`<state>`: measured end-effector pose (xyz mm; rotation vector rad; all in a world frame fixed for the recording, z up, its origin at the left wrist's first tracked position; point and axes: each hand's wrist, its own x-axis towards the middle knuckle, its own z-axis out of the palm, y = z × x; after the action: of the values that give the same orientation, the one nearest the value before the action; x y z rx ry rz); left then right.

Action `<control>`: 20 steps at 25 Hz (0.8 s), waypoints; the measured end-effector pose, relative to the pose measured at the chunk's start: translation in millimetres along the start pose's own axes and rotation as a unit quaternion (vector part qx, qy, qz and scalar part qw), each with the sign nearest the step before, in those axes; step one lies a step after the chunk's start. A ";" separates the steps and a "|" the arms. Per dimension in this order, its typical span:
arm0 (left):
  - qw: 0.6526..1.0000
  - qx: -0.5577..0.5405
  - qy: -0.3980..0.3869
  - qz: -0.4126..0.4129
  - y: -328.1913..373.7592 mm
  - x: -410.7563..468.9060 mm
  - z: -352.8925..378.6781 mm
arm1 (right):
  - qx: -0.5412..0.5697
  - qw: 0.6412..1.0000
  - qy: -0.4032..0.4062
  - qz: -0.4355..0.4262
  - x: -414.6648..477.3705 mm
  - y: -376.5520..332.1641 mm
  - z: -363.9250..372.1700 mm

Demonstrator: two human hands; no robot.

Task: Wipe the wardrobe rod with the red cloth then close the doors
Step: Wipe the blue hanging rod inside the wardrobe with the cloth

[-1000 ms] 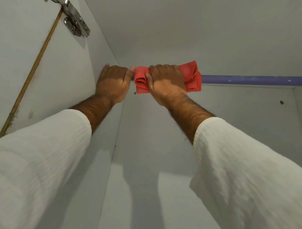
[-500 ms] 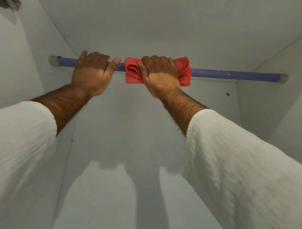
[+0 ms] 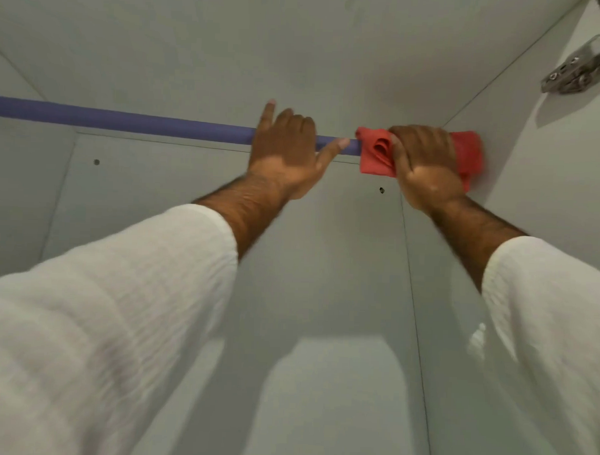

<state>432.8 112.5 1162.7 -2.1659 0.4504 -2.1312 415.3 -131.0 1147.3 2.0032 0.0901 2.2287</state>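
Rod: I see the purple wardrobe rod (image 3: 125, 120) running across the upper part of the wardrobe, from the left edge of the view to the right side wall (image 3: 532, 160).
Cloth: the red cloth (image 3: 376, 156) is wrapped around the rod at its right end, and its far side touches the right side wall.
Right grip: my right hand (image 3: 426, 167) is closed around the red cloth and the rod together; the fingers (image 3: 417, 134) curl over the top and the thumb comes from below.
Left grip: my left hand (image 3: 291, 152) rests on the bare rod just beside the cloth, loosely, with the fingers spread over the rod and the thumb stretched along it toward the cloth. One finger points up, off the rod.
Sleeves: both arms wear white sleeves (image 3: 111, 323), pushed back from the wrists.
Hinge: a metal hinge (image 3: 583, 67) sits on the right side wall, in the top right corner of the view.
Back panel: the white back panel (image 3: 225, 177) shows two small holes below the rod.
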 end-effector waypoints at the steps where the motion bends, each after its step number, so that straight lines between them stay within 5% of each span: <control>1: 1.000 -0.004 0.002 0.003 16.0 4.0 1.8 | 0.001 1.000 0.001 0.012 -2.6 13.3 -0.4; 9: 1.000 -0.002 0.017 0.027 20.6 3.6 5.0 | -0.003 0.998 0.021 0.058 -9.9 9.4 4.9; 20: 0.989 0.052 0.096 -0.095 -192.0 -71.2 -17.3 | 0.056 0.997 0.057 0.012 21.3 -202.7 12.2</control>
<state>446.4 316.6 1142.9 -2.0291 0.1430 -2.4163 438.7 71.8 1141.2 1.9381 0.2106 2.4032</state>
